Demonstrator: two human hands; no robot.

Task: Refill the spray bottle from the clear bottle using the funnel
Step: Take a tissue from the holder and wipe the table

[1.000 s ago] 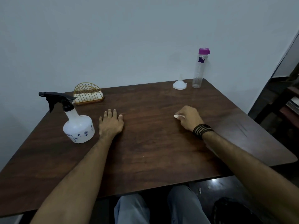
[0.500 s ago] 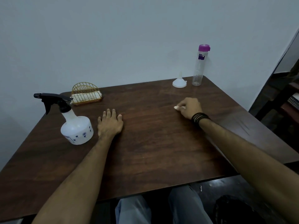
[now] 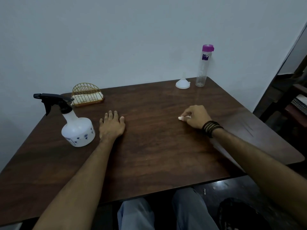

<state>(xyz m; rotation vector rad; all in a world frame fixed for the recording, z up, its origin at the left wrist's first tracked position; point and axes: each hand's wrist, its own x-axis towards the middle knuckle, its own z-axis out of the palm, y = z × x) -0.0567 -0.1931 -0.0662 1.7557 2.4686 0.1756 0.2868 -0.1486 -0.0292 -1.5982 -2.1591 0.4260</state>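
Observation:
A white spray bottle with a black trigger head stands on the left of the dark wooden table. Just right of it my left hand lies flat on the wood, fingers straight, not touching the bottle. At the far right corner a tall clear bottle with a purple cap stands upright, with a white funnel upside down beside it. My right hand rests mid-table with curled fingers pinching a small white object, well short of the funnel.
A gold wire holder with white napkins sits at the back left by the wall. Dark furniture stands past the table's right edge. My knees show under the near edge.
My right hand slid away from me toward the funnel, still holding the small white object, and has since held about still. The left hand stayed put.

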